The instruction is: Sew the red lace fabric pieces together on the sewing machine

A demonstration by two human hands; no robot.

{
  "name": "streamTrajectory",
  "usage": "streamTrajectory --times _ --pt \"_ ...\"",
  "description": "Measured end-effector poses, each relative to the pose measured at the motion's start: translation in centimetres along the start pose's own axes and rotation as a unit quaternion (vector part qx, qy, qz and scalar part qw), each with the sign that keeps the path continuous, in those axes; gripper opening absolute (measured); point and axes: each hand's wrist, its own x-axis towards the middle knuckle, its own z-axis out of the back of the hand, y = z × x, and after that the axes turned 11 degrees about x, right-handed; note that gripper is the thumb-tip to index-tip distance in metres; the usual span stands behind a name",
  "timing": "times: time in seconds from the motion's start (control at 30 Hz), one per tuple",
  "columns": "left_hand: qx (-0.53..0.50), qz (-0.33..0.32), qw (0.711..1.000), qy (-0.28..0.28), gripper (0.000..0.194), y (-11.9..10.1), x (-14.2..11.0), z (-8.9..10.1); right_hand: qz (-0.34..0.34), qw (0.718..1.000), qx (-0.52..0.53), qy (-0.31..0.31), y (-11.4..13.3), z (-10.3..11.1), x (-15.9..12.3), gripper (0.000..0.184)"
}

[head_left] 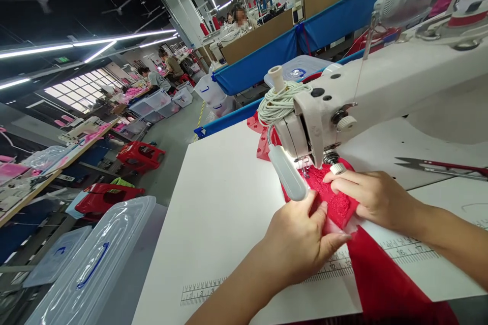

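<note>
Red lace fabric [338, 204] lies under the presser foot [305, 168] of a white sewing machine [404, 86]. My left hand [299, 238] grips its near left edge, with the thumb stretched along the front. From the right, my right hand [375, 199] holds the same piece between bent fingers, close to the needle area. Part of the fabric is hidden beneath my fingers. A plain red cloth length [385, 274] runs from the work down over the table's front edge. A grey lever [287, 172] hangs just above my left fingers.
Thread snips [442, 166] lie right of my right hand. The white table [217, 203] has a printed ruler [202, 292] near its front. Lidded plastic boxes [99, 259] and red stools [139, 156] stand left. Co-workers [154, 80] sit farther back.
</note>
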Motion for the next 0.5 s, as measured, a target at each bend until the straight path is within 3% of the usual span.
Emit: streamTrajectory --times 0.13,0.5 --pt "0.025 -0.010 0.999 -0.028 0.074 0.52 -0.12 0.35 -0.023 0.999 0.026 0.020 -0.10 -0.23 -0.12 0.043" --pt "0.031 0.001 0.999 -0.042 0.063 0.75 -0.39 0.44 -0.034 0.998 0.041 0.041 -0.50 -0.34 -0.48 0.039"
